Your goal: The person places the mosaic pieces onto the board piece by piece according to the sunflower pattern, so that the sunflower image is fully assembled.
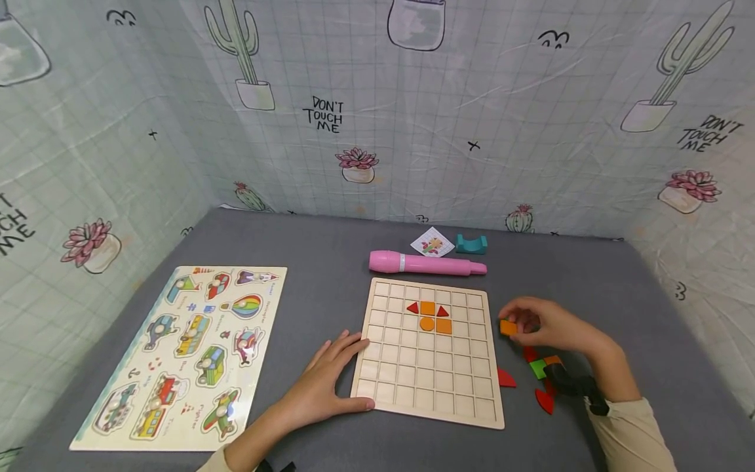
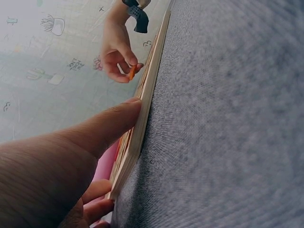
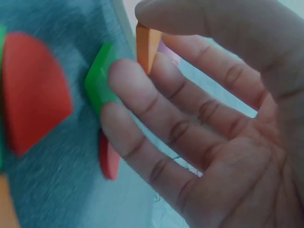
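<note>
My right hand (image 1: 545,322) pinches an orange square tile (image 1: 508,327) between thumb and fingers, just off the right side of a wooden grid board (image 1: 413,380). In the right wrist view the tile (image 3: 144,47) stands edge-on under the thumb. Thumb and fingertips of my left hand (image 1: 321,380) touch the board's left edge, spread apart. Near the board's top lie two orange squares, an orange circle (image 1: 427,324) and two red triangles. Below my right hand, loose pieces are scattered, among them a green one (image 1: 537,369) and a red rounded wedge (image 1: 544,401), some partly hidden by the wrist strap.
A picture puzzle board (image 1: 206,328) with vehicle pieces lies at the left. Behind the grid board are a pink pen-shaped thing (image 1: 439,265), a small picture card (image 1: 432,243) and a teal holder (image 1: 471,244). Another red piece (image 1: 505,378) lies against the board's right edge.
</note>
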### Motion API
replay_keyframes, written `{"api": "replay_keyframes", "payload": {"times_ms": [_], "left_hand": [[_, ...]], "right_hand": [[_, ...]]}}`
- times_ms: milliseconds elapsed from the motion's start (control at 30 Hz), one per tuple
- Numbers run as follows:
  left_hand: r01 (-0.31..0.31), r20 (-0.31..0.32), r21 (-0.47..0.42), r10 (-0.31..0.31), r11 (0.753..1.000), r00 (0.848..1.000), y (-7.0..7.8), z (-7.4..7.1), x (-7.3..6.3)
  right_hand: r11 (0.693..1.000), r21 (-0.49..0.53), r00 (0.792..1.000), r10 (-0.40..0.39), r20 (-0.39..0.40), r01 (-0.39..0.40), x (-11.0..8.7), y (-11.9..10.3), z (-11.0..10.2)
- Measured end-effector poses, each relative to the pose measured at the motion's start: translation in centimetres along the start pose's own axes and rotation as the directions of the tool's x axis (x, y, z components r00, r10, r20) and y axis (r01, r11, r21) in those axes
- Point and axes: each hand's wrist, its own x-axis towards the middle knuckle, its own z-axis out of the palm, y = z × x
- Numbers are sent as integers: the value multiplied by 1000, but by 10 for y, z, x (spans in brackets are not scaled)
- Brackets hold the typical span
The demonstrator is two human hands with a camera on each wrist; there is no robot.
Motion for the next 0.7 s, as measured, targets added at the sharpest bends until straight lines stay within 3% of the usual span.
{"api": "replay_keyframes", "payload": {"times_ms": [333, 700], "left_hand": [[-2, -4, -5, 2, 1000, 1000, 0, -3, -2], [-11, -4, 8, 11, 1000, 1000, 1, -1, -1]], "right_hand": [[1000, -8, 998, 30, 51, -29, 30, -16, 6], [1000, 12, 990, -27, 137, 25, 65, -27, 23]]}}
